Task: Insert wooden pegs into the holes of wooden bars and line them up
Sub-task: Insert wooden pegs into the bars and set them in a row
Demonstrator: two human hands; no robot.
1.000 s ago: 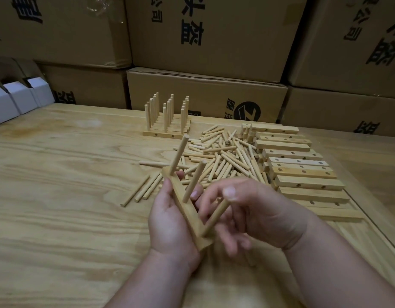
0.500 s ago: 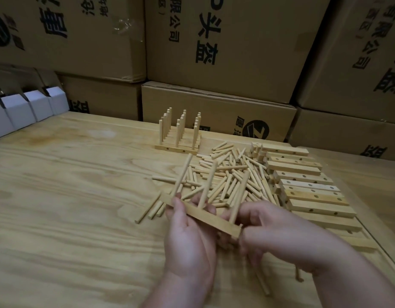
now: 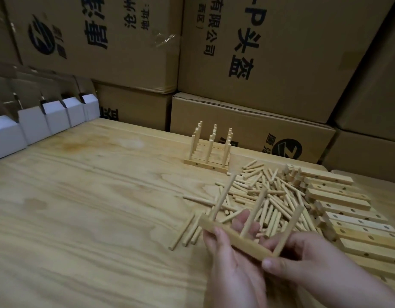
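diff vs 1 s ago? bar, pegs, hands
The held bar swung from steeply tilted to nearly level, its three pegs now pointing up and away. The right hand went from seating the third peg to pinching the bar's end. The left hand still holds it. Finished row, loose pegs and empty bars unchanged.
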